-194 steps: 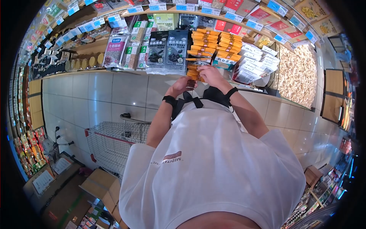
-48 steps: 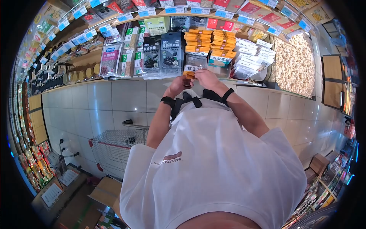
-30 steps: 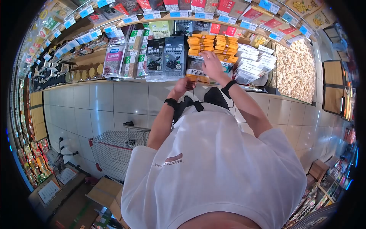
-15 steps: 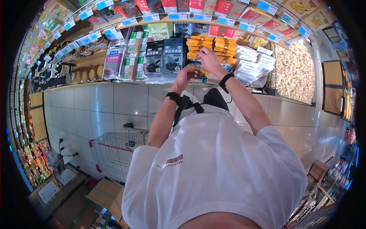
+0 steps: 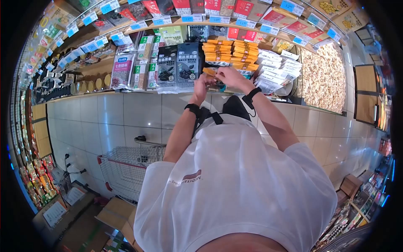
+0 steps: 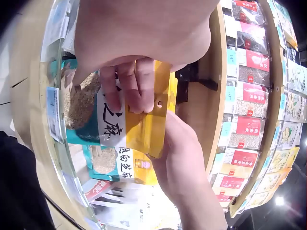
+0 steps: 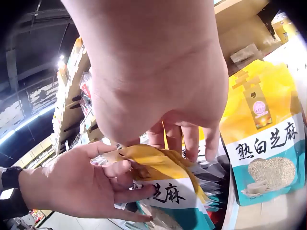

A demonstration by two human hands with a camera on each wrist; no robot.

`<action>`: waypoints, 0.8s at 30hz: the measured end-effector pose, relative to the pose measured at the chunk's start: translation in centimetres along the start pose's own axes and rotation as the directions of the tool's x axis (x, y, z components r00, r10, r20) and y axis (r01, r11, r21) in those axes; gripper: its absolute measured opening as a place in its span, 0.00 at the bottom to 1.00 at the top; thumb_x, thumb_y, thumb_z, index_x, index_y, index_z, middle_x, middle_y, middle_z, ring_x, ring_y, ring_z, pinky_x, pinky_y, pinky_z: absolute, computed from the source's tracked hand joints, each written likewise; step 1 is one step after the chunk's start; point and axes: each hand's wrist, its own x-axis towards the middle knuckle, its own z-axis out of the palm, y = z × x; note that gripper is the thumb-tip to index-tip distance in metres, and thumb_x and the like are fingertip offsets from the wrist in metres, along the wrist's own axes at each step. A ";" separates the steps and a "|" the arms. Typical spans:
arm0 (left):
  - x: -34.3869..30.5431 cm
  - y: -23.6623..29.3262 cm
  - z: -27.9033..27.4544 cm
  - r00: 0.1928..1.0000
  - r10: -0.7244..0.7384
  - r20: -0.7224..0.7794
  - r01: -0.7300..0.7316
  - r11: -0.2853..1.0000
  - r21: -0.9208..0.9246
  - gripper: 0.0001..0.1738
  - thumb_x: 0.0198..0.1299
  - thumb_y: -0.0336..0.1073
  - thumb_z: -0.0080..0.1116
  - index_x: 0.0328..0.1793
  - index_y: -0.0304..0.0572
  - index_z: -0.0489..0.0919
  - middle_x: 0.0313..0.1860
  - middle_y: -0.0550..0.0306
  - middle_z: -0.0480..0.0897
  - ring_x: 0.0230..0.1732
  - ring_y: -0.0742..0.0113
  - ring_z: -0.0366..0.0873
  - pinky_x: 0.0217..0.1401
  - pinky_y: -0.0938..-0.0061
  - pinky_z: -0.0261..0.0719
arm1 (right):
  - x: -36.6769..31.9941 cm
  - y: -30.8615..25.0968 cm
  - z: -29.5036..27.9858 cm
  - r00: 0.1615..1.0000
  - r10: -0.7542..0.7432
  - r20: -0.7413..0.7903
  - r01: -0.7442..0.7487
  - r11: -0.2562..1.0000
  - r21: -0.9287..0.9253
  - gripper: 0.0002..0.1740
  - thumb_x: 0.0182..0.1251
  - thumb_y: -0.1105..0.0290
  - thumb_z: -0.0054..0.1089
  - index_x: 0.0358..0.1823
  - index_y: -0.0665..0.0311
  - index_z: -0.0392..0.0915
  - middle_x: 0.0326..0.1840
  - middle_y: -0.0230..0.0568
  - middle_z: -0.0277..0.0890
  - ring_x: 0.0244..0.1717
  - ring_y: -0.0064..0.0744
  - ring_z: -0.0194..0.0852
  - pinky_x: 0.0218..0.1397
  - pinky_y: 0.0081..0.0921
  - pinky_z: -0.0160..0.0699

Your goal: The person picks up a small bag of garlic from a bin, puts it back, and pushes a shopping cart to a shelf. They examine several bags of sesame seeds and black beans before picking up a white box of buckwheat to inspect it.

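A yellow, white and teal packet (image 6: 144,127) is held upright between both hands, over the front of the shelf. In the left wrist view the left hand (image 6: 139,52) lays its bent fingers across the packet's face. The right hand (image 6: 184,167) grips the yellow top edge. In the right wrist view, the right hand's (image 7: 158,81) fingers reach behind the front packet (image 7: 165,191), and the left hand (image 7: 81,184) holds its near side. The head view has the left hand (image 5: 200,87) left of the right hand (image 5: 232,78), the packet's yellow top (image 5: 209,72) between them.
Yellow packets (image 5: 217,52) stand in rows behind the hands. Dark bags (image 5: 187,66) lie to their left, white packets (image 5: 275,71) to their right. Price tags (image 5: 220,19) line the shelf above. A wire cart (image 5: 126,168) stands on the floor at lower left.
From the yellow stack, the right hand has come down toward the left hand. The left hand has shifted slightly left, and a yellow packet top now shows between the two.
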 end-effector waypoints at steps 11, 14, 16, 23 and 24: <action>3.0 -7.2 -2.9 0.995 -0.039 -0.093 0.016 0.971 -0.240 0.45 0.73 0.75 0.33 0.44 0.37 0.82 0.38 0.50 0.85 0.49 0.57 0.80 0.59 0.60 0.73 | 2.6 -1.0 -3.5 0.944 -0.161 -0.288 0.090 0.965 -0.245 0.29 0.58 0.70 0.68 0.63 0.64 0.74 0.68 0.47 0.70 0.70 0.52 0.67 0.73 0.41 0.70; 2.1 -6.0 -2.2 0.958 -0.247 -0.145 0.197 0.936 -0.291 0.42 0.74 0.72 0.33 0.54 0.36 0.78 0.45 0.48 0.82 0.53 0.54 0.78 0.63 0.57 0.74 | 4.4 -1.4 -4.1 0.915 -0.205 -0.347 0.071 0.929 -0.363 0.41 0.57 0.66 0.70 0.73 0.65 0.65 0.71 0.53 0.67 0.72 0.57 0.64 0.79 0.45 0.63; 0.9 -3.8 -1.0 0.911 -0.395 -0.116 0.339 0.880 -0.332 0.41 0.75 0.70 0.33 0.60 0.35 0.75 0.49 0.48 0.80 0.55 0.52 0.77 0.65 0.55 0.73 | 6.4 -0.1 -4.1 0.929 -0.190 -0.317 0.044 0.909 -0.414 0.49 0.57 0.58 0.72 0.78 0.65 0.59 0.72 0.57 0.66 0.75 0.59 0.61 0.82 0.47 0.56; -0.9 -0.5 3.0 0.969 -0.245 0.012 0.193 0.728 -0.658 0.39 0.74 0.67 0.37 0.76 0.46 0.66 0.72 0.42 0.69 0.70 0.41 0.69 0.76 0.43 0.63 | 10.9 0.2 -6.3 0.978 0.027 -0.209 -0.113 0.904 -0.412 0.30 0.71 0.47 0.61 0.60 0.66 0.80 0.70 0.54 0.73 0.67 0.58 0.72 0.67 0.48 0.71; -0.6 -0.6 3.3 0.959 -0.285 -0.003 0.199 0.679 -0.706 0.39 0.74 0.67 0.37 0.79 0.48 0.64 0.77 0.41 0.64 0.75 0.39 0.65 0.78 0.42 0.60 | 11.5 0.4 -6.6 0.979 0.020 -0.202 -0.104 0.903 -0.417 0.30 0.71 0.47 0.61 0.60 0.66 0.80 0.70 0.54 0.73 0.67 0.58 0.72 0.67 0.48 0.71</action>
